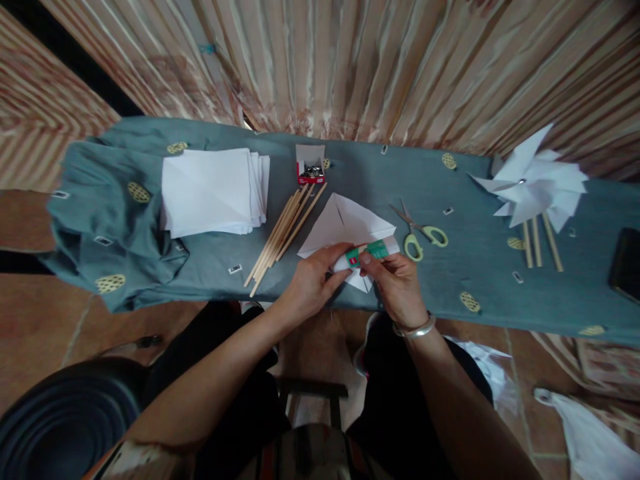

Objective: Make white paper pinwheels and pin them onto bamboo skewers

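A green and white glue stick is held level between my two hands, over a cut sheet of white paper with slits in it. The fingers of my left hand close round its white left end. My right hand, with a silver bangle at the wrist, grips the green body with thumb and fingers. Just right of the paper lie green-handled scissors, their blades a little apart. Wooden sticks lie in a loose bundle to the left of the paper.
A stack of white paper lies on the left of the cloth-covered table. Behind the sticks stands an open red box of small metal pieces. Finished paper pinwheels on sticks lie at right, near a dark object.
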The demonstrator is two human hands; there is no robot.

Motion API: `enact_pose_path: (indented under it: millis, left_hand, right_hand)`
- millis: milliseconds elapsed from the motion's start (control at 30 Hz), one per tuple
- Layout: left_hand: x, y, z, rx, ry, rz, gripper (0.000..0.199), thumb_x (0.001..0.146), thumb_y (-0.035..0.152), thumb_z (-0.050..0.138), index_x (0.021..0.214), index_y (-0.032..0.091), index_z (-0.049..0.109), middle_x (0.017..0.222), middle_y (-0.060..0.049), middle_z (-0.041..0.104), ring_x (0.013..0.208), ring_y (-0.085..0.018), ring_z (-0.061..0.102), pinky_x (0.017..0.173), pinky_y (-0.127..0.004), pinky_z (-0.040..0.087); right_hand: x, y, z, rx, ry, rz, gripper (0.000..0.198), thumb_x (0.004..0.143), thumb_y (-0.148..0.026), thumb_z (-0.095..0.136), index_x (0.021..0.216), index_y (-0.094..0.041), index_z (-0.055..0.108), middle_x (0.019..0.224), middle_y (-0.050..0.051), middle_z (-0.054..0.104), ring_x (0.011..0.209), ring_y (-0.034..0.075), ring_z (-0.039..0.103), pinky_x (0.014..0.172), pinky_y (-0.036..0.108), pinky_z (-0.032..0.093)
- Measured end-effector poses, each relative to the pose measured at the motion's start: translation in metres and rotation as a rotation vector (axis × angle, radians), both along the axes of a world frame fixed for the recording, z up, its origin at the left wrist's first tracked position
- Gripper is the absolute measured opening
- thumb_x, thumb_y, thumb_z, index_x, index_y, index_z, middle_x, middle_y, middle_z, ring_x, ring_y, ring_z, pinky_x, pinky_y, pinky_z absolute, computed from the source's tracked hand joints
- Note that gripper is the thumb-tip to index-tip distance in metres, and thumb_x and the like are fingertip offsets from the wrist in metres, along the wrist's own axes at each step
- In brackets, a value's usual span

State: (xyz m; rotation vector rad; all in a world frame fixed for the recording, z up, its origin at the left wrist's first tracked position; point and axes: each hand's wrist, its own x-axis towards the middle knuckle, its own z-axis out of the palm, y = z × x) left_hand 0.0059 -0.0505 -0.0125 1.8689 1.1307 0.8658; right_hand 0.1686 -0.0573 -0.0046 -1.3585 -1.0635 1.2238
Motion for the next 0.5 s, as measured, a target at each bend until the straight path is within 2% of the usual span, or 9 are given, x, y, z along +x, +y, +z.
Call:
enact_pose_path:
  millis: [267,400,500]
  left_hand:
    - [-0.008,-0.009,0.005,0.176,0.171,-0.038,0.036,0.096,0.031,0.05,0.126,0.012,0.056,0.114,-0.014,0.07,0.103,-0.022,0.068,0.091,-0.036,0.055]
    - [-0.015,-0.013,0.005,0.27,0.275,-0.028,0.032,0.097,0.027,0.048,0.125,0.013,0.055,0.114,-0.014,0.069,0.105,-0.022,0.067,0.092,-0.037,0.055]
    - [-0.018,-0.015,0.008,0.26,0.287,-0.005,0.031,0.096,0.029,0.05,0.122,0.014,0.057,0.112,-0.012,0.07,0.104,-0.021,0.067,0.091,-0.036,0.055]
  right_hand:
    - [-0.011,-0.005,0.002,-0.096,0.054,-0.046,0.042,0.057,-0.055,0.083,0.054,-0.019,0.063,0.05,-0.003,0.057,0.048,0.009,0.044,0.048,0.024,0.035]
    - [-0.022,-0.008,0.003,-0.102,0.147,-0.047,0.042,0.058,-0.054,0.083,0.051,-0.018,0.062,0.048,-0.004,0.054,0.048,0.008,0.043,0.047,0.024,0.033]
    - [-0.028,-0.009,0.001,-0.086,0.166,-0.021,0.04,0.061,-0.053,0.082,0.055,-0.017,0.063,0.05,-0.004,0.054,0.05,0.008,0.043,0.048,0.024,0.033]
